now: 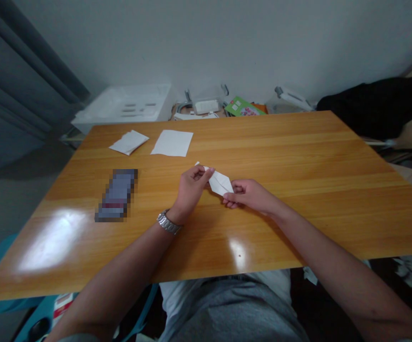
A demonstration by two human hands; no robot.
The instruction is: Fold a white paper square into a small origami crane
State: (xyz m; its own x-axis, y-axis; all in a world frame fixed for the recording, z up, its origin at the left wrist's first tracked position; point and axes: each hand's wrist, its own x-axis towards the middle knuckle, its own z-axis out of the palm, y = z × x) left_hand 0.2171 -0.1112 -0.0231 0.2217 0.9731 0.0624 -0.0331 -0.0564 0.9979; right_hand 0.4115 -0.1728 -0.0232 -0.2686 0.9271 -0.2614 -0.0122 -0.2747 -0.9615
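A small piece of folded white paper (220,183) is held between my two hands just above the table. My left hand (190,190) pinches its upper left part between thumb and fingers, and a thin paper tip pokes out beyond them. At the lower right corner, my right hand (246,194) grips the paper with the thumb on top and the fingers beneath. A crease runs along the visible face. The parts under my fingers are hidden.
On the wooden table (298,156), a flat white sheet (172,143) and a folded white paper (129,142) lie toward the back left. A pixelated phone-like object (118,194) rests at left. Behind the table are a white tray (145,102) and a green booklet (244,107).
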